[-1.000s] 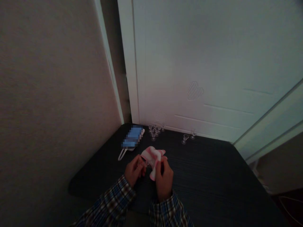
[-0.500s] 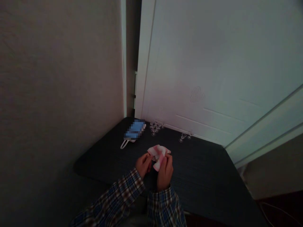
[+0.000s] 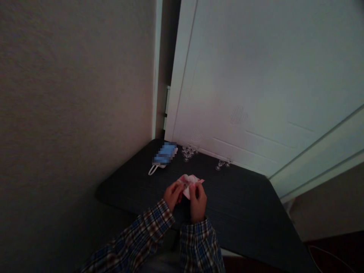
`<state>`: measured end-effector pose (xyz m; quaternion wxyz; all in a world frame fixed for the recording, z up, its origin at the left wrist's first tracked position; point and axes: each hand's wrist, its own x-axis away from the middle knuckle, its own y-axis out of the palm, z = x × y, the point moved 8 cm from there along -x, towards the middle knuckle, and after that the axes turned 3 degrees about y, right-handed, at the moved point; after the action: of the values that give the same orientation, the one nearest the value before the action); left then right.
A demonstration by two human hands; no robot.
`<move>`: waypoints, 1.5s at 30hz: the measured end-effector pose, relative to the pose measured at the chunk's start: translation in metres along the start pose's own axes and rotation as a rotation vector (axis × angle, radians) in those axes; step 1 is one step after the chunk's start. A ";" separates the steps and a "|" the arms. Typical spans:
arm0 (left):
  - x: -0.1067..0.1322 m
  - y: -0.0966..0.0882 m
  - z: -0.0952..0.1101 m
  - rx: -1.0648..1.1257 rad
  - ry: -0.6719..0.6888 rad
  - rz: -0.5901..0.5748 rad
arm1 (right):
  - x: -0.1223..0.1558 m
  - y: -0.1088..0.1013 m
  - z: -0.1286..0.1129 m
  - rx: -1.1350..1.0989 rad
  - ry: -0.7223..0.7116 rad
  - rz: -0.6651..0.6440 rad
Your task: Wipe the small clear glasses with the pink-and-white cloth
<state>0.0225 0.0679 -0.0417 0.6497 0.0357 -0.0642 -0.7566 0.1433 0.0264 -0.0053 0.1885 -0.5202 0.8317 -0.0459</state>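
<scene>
A pink-and-white cloth [image 3: 187, 179] is bunched between my two hands above the dark table. My left hand [image 3: 172, 195] is closed, with its fingertips pinching at the left side of the cloth. My right hand [image 3: 198, 201] grips the right part, thumb and fingers pressed together on the fabric. Something small and pale shows in the fold between the fingertips, too dim to make out. Beyond the hands, a cluster of small clear pieces resembling suction cups [image 3: 187, 152] lies at the table's back edge. A few more clear pieces [image 3: 220, 164] sit farther right.
A phone-like device with a blurred blue screen [image 3: 165, 153] and a white strap [image 3: 152, 170] lies at the back left. The dark table [image 3: 244, 212] meets a white panel [image 3: 256, 76] behind and a wall [image 3: 85, 94] at left. A pale cord [image 3: 327, 252] runs at lower right.
The cloth is bunched tighter, and less of it hangs below the fingers. My right hand has shifted slightly upward, with its fingers curled more. The view has turned slightly left.
</scene>
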 end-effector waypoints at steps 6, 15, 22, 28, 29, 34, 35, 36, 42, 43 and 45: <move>-0.006 0.012 0.025 -0.318 0.138 -0.289 | 0.001 -0.019 0.004 -0.126 0.079 0.139; -0.015 0.050 0.045 -0.802 0.565 -0.543 | -0.002 -0.040 -0.009 0.148 -0.016 -0.014; -0.064 0.073 0.027 -0.668 0.346 -0.477 | 0.010 -0.106 0.024 0.050 0.256 0.348; -0.121 0.110 0.025 -0.760 0.336 -0.413 | 0.022 -0.158 0.048 0.053 0.375 0.524; -0.129 0.119 0.022 -0.771 0.352 -0.406 | 0.023 -0.164 0.049 0.056 0.383 0.543; -0.156 0.152 0.007 -0.806 0.388 -0.328 | 0.030 -0.183 0.052 0.071 0.401 0.629; -0.158 0.157 0.005 -0.808 0.397 -0.321 | 0.031 -0.185 0.053 0.072 0.402 0.639; -0.160 0.162 0.004 -0.809 0.406 -0.315 | 0.031 -0.187 0.053 0.072 0.404 0.646; -0.162 0.171 0.004 -0.775 0.422 -0.274 | 0.030 -0.184 0.056 0.063 0.422 0.605; -0.159 0.168 0.005 -0.759 0.416 -0.268 | 0.030 -0.183 0.056 0.052 0.421 0.602; -0.152 0.154 0.007 -0.726 0.405 -0.239 | 0.030 -0.181 0.056 0.036 0.415 0.594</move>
<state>0.1959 0.1953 -0.0167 0.5276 -0.0404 0.3394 -0.7777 0.3055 -0.0758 -0.0161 0.0299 -0.2319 0.9662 -0.1085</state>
